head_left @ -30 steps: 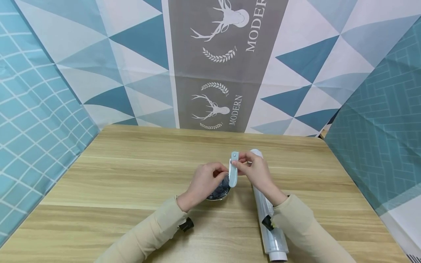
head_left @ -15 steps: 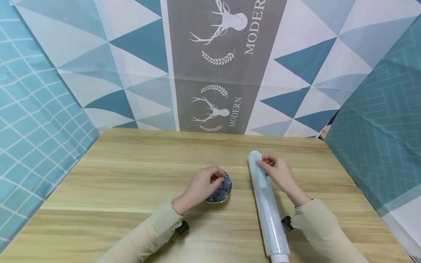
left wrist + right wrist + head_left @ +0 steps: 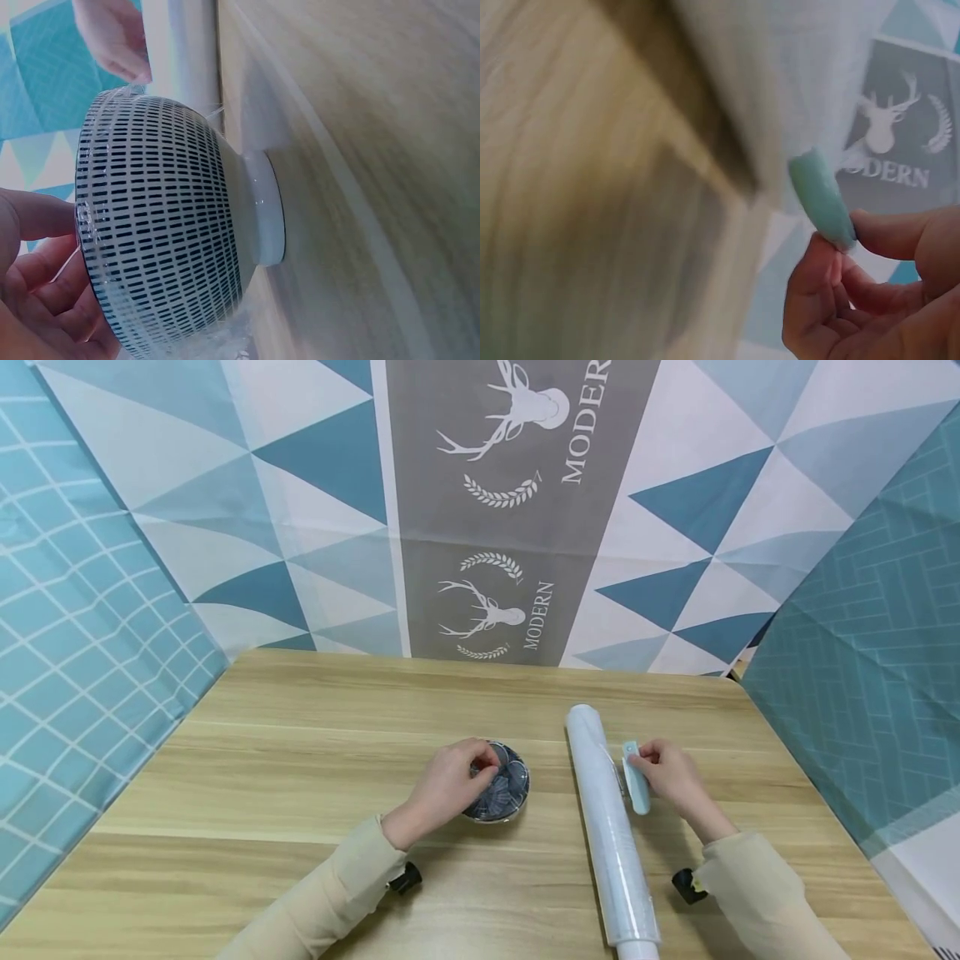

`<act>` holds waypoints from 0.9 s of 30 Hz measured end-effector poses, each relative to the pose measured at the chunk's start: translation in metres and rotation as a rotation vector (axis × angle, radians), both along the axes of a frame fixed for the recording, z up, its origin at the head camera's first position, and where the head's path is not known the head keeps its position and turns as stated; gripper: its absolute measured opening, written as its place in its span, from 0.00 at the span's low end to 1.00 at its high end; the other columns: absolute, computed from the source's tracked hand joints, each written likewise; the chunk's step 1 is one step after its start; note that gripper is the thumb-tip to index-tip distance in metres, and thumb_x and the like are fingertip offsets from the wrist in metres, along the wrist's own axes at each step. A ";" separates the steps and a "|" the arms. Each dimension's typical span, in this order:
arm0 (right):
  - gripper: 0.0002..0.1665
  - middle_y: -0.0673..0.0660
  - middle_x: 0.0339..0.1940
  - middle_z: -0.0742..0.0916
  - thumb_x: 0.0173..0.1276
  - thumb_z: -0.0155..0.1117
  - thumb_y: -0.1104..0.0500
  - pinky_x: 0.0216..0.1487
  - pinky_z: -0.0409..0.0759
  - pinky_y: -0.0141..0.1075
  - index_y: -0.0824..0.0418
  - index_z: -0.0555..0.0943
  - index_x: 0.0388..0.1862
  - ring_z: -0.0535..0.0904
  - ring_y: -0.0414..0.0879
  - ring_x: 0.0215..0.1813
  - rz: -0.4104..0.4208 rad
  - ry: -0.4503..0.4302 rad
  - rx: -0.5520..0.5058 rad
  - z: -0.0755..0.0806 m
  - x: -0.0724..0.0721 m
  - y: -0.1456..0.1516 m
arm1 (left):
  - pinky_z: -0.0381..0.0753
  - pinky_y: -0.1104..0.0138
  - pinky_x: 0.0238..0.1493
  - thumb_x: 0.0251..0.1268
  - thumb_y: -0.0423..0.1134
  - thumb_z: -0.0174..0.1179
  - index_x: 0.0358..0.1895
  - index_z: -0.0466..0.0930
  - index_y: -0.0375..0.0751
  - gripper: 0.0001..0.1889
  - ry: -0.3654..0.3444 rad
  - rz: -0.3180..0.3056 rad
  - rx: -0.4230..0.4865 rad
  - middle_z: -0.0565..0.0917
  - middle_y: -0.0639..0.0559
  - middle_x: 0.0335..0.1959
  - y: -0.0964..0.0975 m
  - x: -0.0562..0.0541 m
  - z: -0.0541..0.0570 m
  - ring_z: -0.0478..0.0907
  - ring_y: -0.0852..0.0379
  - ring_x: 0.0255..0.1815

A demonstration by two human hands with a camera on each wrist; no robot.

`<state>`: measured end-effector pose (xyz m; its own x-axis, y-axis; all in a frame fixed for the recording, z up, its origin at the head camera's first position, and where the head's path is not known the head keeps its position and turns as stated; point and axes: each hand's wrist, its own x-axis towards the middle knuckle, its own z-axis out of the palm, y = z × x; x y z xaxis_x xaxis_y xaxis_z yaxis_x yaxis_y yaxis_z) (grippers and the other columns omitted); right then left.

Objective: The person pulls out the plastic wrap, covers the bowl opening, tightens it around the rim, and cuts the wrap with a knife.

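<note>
A bowl [image 3: 157,202] with a dark dashed pattern outside stands on the table, with clear cling film [image 3: 504,793] over its dark inside. My left hand [image 3: 450,781] is over the bowl's left part, its thumb and forefinger pinching the film; the exact grip is partly hidden. In my right hand [image 3: 675,777] a light-blue folding knife [image 3: 636,787] is pinched between thumb and fingers, just right of the cling film roll [image 3: 609,835]. The right wrist view shows the knife [image 3: 821,199] at my fingertips; no blade can be made out there.
The long roll lies lengthwise between the bowl and my right hand, its near end at the front. Wood-grain table [image 3: 300,735] surrounds them. Patterned cloth hangs behind [image 3: 487,568] and on both sides.
My right hand has carried the knife from beside the bowl, across the roll, to its right side. The left hand stays over the bowl, shifted slightly left.
</note>
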<state>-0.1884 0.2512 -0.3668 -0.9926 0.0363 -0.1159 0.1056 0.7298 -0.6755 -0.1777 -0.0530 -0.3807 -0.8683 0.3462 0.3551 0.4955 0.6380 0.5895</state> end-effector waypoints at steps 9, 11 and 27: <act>0.16 0.67 0.37 0.80 0.64 0.55 0.63 0.29 0.81 0.37 0.74 0.68 0.45 0.78 0.44 0.27 0.048 -0.109 0.007 -0.024 -0.003 0.004 | 0.75 0.72 0.33 0.55 0.33 0.60 0.32 0.80 0.43 0.02 -0.031 0.013 0.010 0.81 0.58 0.31 -0.003 0.000 -0.003 0.75 0.65 0.31; 0.14 0.66 0.34 0.80 0.63 0.56 0.64 0.28 0.81 0.37 0.74 0.69 0.42 0.78 0.45 0.26 0.051 -0.105 0.008 -0.026 -0.002 0.003 | 0.75 0.72 0.33 0.55 0.33 0.60 0.32 0.80 0.43 0.02 -0.029 0.011 0.010 0.80 0.58 0.31 -0.003 -0.001 -0.004 0.74 0.65 0.31; 0.09 0.57 0.22 0.80 0.63 0.52 0.64 0.23 0.78 0.35 0.71 0.73 0.34 0.77 0.43 0.22 0.081 -0.118 0.080 -0.031 -0.002 0.000 | 0.75 0.72 0.32 0.55 0.32 0.60 0.30 0.79 0.39 0.01 -0.045 0.020 0.070 0.79 0.56 0.28 -0.011 -0.002 0.000 0.72 0.63 0.29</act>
